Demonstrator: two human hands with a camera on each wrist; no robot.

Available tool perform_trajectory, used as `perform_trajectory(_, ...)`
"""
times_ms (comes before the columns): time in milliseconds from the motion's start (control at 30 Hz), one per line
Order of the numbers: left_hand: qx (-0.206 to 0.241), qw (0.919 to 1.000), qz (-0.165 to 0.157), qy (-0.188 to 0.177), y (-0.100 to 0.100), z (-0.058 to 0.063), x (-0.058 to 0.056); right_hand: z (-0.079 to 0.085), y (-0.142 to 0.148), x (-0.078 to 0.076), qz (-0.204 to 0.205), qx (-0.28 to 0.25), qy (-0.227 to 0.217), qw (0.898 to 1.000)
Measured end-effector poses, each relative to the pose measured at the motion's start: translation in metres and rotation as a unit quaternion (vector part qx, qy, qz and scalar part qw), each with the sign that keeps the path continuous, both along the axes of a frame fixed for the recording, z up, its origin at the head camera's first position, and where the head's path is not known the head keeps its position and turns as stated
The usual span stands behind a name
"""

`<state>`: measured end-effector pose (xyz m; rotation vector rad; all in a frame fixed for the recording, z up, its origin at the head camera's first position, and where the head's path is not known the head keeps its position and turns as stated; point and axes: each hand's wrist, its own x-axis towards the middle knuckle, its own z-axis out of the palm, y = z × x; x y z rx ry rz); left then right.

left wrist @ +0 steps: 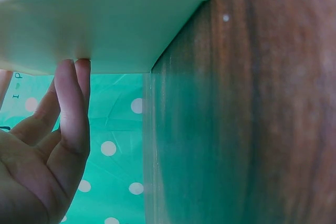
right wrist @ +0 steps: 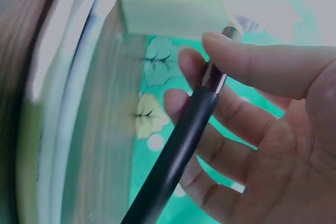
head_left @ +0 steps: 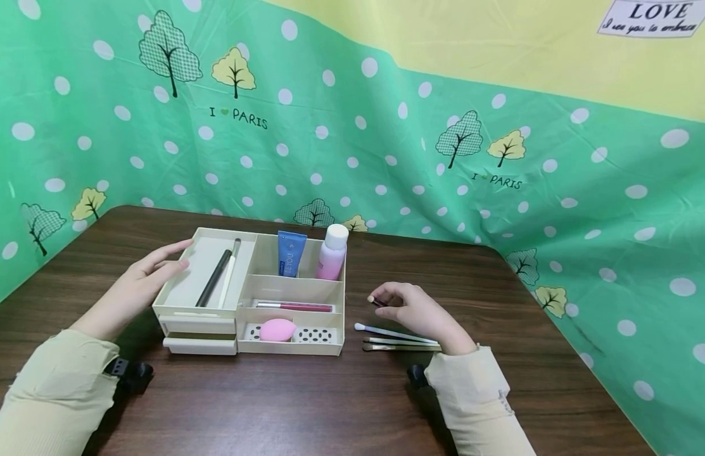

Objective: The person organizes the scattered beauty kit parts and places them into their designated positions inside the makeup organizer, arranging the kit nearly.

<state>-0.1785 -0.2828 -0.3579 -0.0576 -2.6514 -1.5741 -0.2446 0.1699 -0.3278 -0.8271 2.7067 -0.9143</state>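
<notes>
My right hand [head_left: 415, 313] pinches a makeup brush with a black handle [right wrist: 173, 150] by its metal collar, between thumb and fingers, above the table right of a cream cosmetics organizer [head_left: 295, 278]. The brush's pale tip points toward the organizer. Below that hand, several makeup brushes [head_left: 398, 332] lie side by side on the table. The fingertips of my left hand [head_left: 138, 285] rest against the organizer's left side, fingers mostly extended. On the organizer's upper left tray lie a black brush [head_left: 213, 278] and a white-handled one [head_left: 227, 278].
The organizer's compartments hold a blue tube [head_left: 291, 253], a pink bottle with a white cap [head_left: 331, 256], a slim pink-red tube [head_left: 298, 306] and a pink makeup sponge [head_left: 277, 329]. Drawers [head_left: 199, 346] face the front. A green dotted curtain [head_left: 352, 158] hangs behind the wooden table [head_left: 284, 405].
</notes>
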Motion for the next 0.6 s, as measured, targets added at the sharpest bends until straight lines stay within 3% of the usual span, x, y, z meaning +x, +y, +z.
perform_trajectory(367, 0.015, 0.9998, -0.006, 0.008, -0.001, -0.001, -0.001, 0.016, -0.015, 0.015, -0.026, -0.064, 0.026, 0.997)
perform_trajectory(600, 0.007, 1.0000, -0.006, 0.001, -0.001, 0.000, 0.000, 0.025, -0.019, 0.024, -0.051, -0.134, 0.046, 0.989)
